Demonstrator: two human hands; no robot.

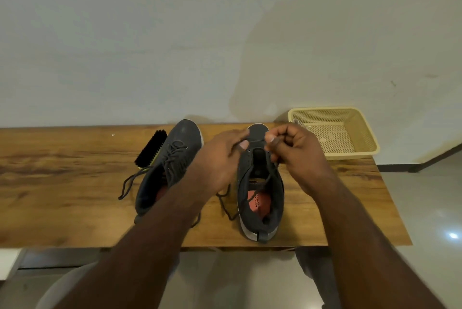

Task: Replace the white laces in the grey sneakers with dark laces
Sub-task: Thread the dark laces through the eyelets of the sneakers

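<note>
Roughly halfway: the grey knit sneaker at centre-left (172,168) is sitting fully threaded with its dark cord lace (175,152). Centre-right, the second grey sneaker (260,183) is only getting started. The left hand (222,158) and right hand (292,151) are each pinching a stretch of the second dark lace (257,141) across the toe-end eyelets; the remaining eyelets are waiting. Something pale, possibly the white laces (298,123), is lying in the beige perforated plastic basket (360,133) at right.

dim warm light, soft focus, edges bowed.

Head view, looking forward-down, close over table (75,171).
</note>
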